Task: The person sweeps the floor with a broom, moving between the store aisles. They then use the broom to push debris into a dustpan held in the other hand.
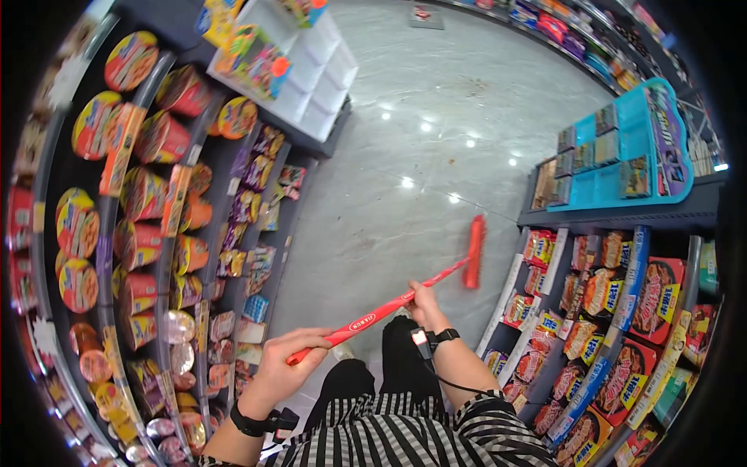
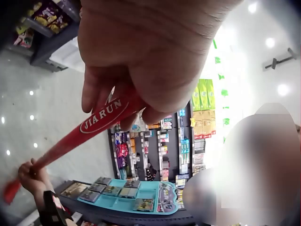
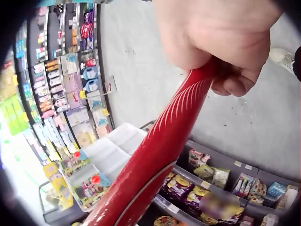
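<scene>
A red broom (image 1: 373, 313) with a JIARUN label on its handle runs from lower left to upper right in the head view. My left hand (image 1: 289, 367) grips the handle close to its top end. Further down the handle my right hand (image 1: 424, 305) wraps round it, as the right wrist view also shows with the right hand (image 3: 221, 42) at the top. The red broom head (image 1: 475, 253) is over the tiled floor (image 1: 405, 124), near the right shelf. Small dark specks (image 1: 452, 162) of dirt dot the floor beyond it.
A shelf of cup noodles (image 1: 144, 194) lines the left side, ending in a white tiered rack (image 1: 323, 78). On the right, noodle packets (image 1: 595, 288) fill a shelf below a blue display tray (image 1: 599, 187). My black-trousered legs (image 1: 350, 385) stand in the aisle between them.
</scene>
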The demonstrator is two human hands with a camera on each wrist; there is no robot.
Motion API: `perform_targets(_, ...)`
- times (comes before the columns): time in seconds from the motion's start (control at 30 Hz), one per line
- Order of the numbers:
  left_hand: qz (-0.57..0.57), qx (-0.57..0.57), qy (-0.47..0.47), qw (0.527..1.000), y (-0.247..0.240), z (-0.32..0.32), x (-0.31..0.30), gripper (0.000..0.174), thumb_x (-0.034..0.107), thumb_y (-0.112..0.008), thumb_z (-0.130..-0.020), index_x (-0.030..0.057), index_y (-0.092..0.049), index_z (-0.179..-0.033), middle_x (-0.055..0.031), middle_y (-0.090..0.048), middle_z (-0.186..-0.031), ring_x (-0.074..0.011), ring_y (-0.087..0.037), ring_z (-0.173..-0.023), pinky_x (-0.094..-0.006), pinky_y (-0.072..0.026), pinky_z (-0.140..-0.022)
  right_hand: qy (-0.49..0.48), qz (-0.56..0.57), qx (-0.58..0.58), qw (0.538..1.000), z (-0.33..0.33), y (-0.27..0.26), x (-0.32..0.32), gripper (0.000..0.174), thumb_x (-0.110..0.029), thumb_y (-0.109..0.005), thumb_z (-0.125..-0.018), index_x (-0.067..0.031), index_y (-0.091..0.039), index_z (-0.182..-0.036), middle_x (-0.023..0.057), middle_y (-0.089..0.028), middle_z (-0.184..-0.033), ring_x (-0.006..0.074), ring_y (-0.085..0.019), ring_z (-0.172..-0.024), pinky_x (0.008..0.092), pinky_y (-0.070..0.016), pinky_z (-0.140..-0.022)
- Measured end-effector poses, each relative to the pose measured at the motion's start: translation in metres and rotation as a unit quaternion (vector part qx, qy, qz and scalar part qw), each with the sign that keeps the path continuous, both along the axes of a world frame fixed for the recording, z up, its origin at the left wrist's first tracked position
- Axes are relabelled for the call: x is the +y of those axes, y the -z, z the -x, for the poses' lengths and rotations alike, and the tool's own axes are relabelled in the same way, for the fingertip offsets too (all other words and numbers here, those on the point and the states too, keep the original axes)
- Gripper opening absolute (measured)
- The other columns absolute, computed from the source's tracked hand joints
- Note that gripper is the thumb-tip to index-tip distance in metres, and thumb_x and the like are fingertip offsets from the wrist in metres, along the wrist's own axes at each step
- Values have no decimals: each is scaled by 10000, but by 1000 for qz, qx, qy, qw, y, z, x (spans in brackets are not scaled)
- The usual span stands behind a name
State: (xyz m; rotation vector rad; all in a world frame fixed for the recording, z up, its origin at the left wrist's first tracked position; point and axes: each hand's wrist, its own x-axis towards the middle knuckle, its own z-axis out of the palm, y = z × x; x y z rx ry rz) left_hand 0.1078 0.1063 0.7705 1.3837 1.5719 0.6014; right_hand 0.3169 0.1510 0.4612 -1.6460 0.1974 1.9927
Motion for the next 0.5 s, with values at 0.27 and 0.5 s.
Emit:
perform_targets(0.27,146,247,54,956,9,115,-184,242,113,-595,-754,34,-601,-983,-180,-610,-859,-305,-596,-757,-370,-478,-646,-161,-104,-130,973,125,-21,-108,145,-116,-532,-791,-55,-437,-700,29,-425,-578,151,-454,-462,304,-382,-399)
perform_targets(0.5,296,339,-34,892,18,198,-445,296,374,-605,-759,81,-580,-794,-127,-592,-618,-322,-586,-586,-417,-453,-529,-314,-146,31,937,254,36,-342,180,-128,-611,-741,-37,-467,-681,55,-452,-567,178,-451,-490,358,-348,-401)
